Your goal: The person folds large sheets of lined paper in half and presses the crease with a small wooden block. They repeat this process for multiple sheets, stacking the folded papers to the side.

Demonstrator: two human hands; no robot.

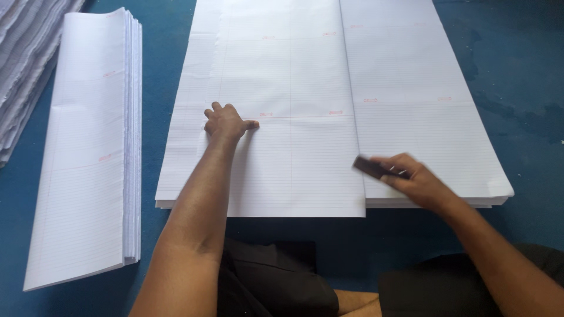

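White lined paper stack on blue floor | left hand flat, fingers spread, pressing folded sheet | right hand gripping dark block at fold edge

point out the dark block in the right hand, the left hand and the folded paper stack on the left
dark block (pixel 370 167), head view, its top face
left hand (pixel 225 123), head view, its back
folded paper stack (pixel 88 152), head view, top sheet

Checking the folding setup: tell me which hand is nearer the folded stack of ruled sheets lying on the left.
Left. The left hand presses the big ruled sheet, closer to the folded stack. The right hand, holding a dark flat tool, is far across.
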